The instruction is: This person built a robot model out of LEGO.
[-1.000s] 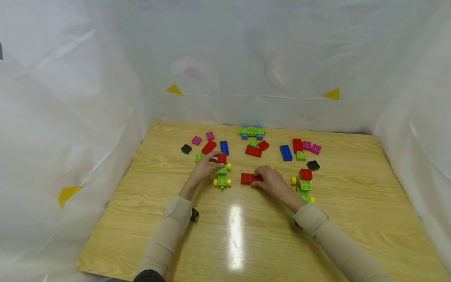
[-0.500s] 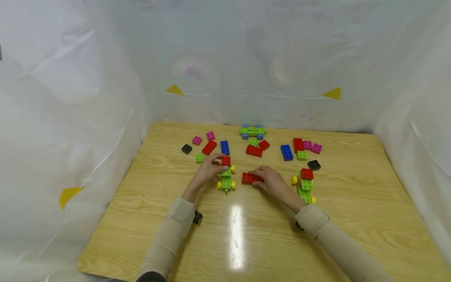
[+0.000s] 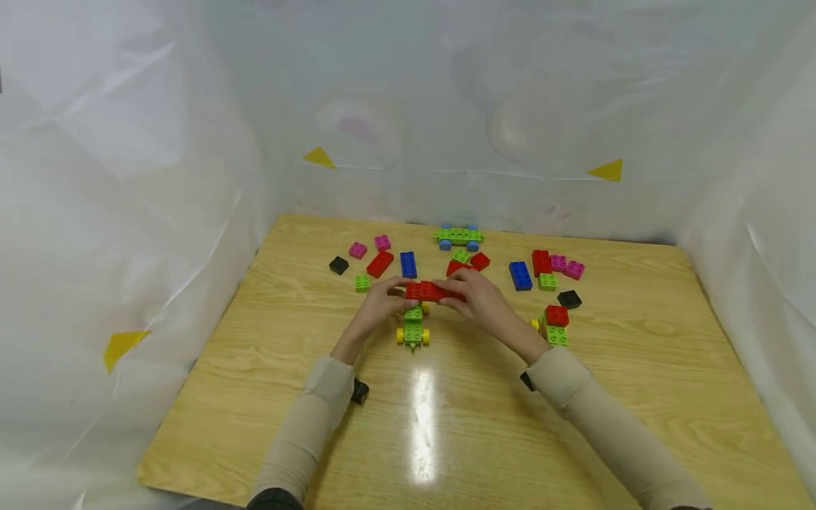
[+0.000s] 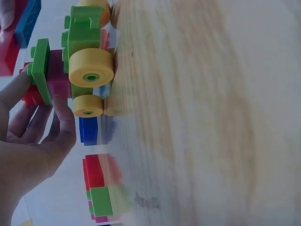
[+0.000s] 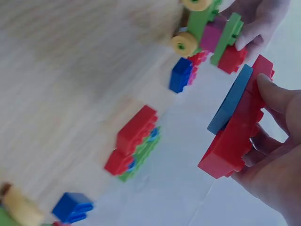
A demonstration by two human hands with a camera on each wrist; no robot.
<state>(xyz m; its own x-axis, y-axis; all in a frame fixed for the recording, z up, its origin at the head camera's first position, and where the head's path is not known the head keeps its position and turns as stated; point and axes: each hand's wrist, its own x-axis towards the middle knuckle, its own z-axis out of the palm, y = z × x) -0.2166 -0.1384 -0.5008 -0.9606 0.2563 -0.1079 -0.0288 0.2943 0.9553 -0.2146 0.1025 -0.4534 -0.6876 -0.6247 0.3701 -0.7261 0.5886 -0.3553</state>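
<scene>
Red bricks (image 5: 237,134) in the right hand's (image 3: 479,303) grip have left the worktop (image 3: 472,439), bringing them near the car (image 3: 413,334) the left hand (image 3: 377,309) pinches.

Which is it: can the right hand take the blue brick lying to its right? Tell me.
Probably not yet: the right hand holds red bricks, so its grip is taken. Otherwise the way looks free: the blue brick lies nearby, with only table between.
</scene>
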